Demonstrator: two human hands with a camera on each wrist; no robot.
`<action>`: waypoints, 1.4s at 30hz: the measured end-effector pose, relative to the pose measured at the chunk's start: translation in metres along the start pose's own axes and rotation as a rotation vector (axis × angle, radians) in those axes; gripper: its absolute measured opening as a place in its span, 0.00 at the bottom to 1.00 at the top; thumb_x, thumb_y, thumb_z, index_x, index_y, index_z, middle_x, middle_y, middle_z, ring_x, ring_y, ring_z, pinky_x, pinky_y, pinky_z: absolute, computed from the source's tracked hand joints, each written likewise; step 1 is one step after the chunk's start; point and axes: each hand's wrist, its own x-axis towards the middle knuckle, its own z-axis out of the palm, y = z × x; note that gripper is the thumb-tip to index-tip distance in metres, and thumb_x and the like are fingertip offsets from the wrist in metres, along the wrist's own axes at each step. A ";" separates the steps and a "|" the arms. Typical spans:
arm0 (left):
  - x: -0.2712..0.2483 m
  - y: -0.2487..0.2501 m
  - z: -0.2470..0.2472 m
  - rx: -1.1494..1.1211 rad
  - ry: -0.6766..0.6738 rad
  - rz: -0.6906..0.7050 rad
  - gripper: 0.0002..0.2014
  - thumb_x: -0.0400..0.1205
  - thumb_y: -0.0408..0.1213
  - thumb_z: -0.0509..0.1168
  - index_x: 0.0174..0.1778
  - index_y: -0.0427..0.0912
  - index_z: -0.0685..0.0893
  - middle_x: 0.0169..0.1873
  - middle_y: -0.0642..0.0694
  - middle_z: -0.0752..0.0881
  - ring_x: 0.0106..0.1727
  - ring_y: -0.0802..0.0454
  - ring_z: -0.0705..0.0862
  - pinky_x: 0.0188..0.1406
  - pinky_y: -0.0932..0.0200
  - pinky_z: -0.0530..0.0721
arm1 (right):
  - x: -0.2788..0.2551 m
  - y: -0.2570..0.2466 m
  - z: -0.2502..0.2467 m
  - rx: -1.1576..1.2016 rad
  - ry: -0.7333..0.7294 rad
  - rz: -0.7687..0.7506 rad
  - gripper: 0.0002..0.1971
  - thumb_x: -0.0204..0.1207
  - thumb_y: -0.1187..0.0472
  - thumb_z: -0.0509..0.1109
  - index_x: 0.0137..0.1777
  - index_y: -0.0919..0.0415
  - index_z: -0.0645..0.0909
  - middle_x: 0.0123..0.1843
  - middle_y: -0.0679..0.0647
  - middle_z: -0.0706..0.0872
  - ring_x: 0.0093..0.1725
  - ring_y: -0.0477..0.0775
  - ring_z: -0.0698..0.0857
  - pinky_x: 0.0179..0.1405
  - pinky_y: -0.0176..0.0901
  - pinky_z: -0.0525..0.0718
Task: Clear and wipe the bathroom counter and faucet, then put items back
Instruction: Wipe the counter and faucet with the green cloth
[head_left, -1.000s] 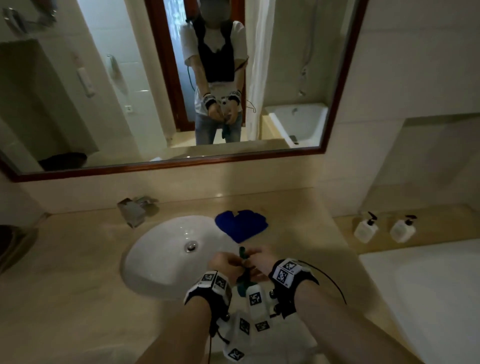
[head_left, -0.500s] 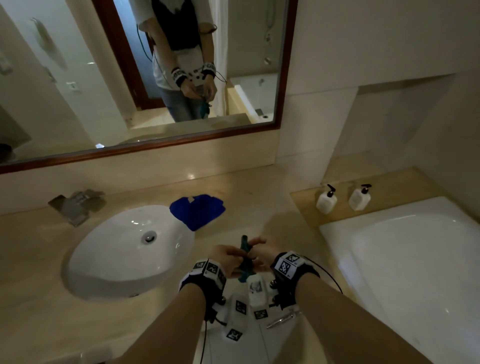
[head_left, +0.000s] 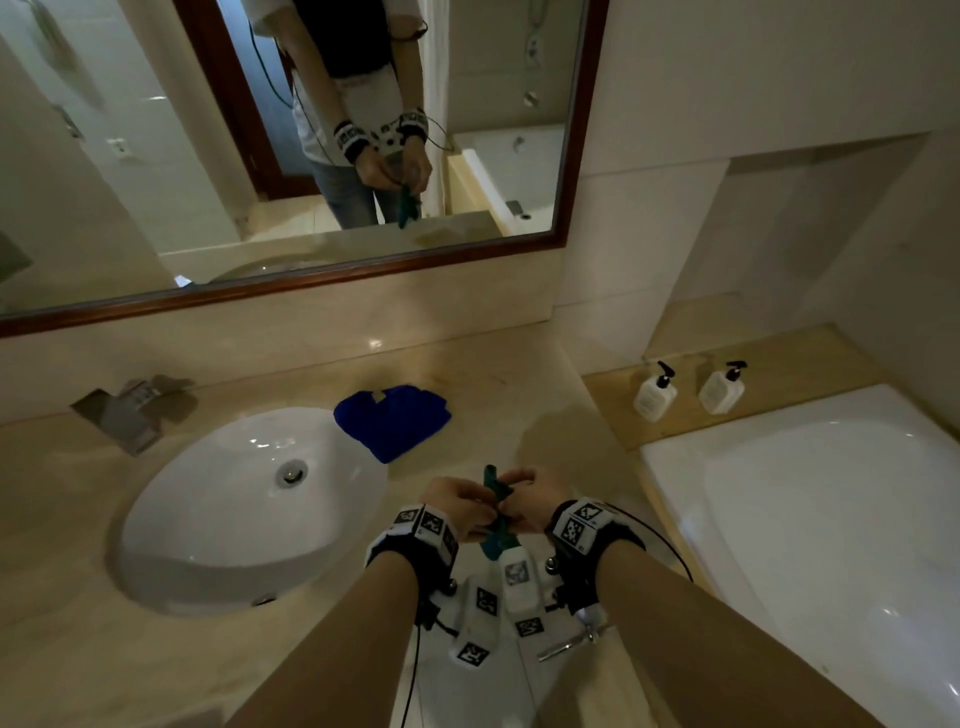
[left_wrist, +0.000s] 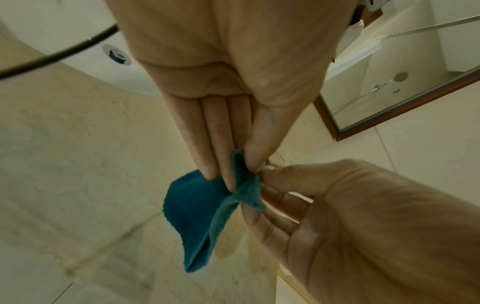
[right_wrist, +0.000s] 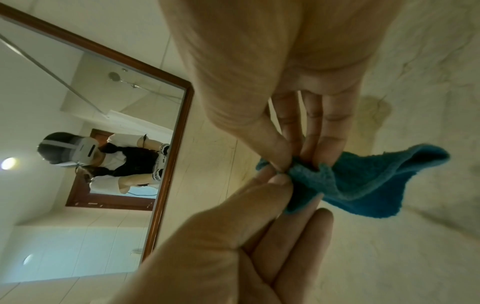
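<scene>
Teal terry cloth, small and limp, hangs below both hands' fingertips: left hand and right hand pinch its top edge. Probably light, floppy; hold corners to spread it.

In front of you runs a beige marble counter, glossy, reaching from the mirror wall to your near edge. A white oval basin is sunk into its left part, with a metal drain at the bottom. A faucet stands on the counter at the basin's far-left rim. A folded blue cloth lies flat just beside the basin's far-right rim. To your right, a lower ledge carries two white pump bottles, side by side, upright.
</scene>
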 end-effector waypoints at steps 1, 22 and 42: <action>0.000 0.002 0.000 -0.001 0.008 0.000 0.09 0.78 0.21 0.66 0.43 0.40 0.86 0.47 0.36 0.88 0.45 0.44 0.88 0.41 0.54 0.90 | 0.002 -0.001 -0.003 0.008 -0.018 0.006 0.16 0.73 0.80 0.66 0.52 0.59 0.76 0.54 0.66 0.84 0.47 0.61 0.86 0.43 0.51 0.88; 0.006 -0.017 -0.025 -0.281 0.349 -0.235 0.10 0.82 0.19 0.58 0.53 0.34 0.80 0.44 0.29 0.87 0.31 0.41 0.89 0.25 0.52 0.88 | 0.040 0.008 -0.123 -0.296 0.086 0.096 0.21 0.80 0.65 0.65 0.73 0.68 0.74 0.72 0.66 0.77 0.54 0.55 0.76 0.58 0.47 0.78; -0.002 0.063 -0.042 -0.601 0.411 0.012 0.14 0.85 0.20 0.54 0.61 0.32 0.80 0.52 0.25 0.83 0.35 0.38 0.85 0.19 0.53 0.87 | 0.031 -0.088 -0.146 0.066 0.207 -0.082 0.22 0.80 0.75 0.56 0.36 0.56 0.86 0.55 0.61 0.83 0.51 0.65 0.83 0.39 0.53 0.87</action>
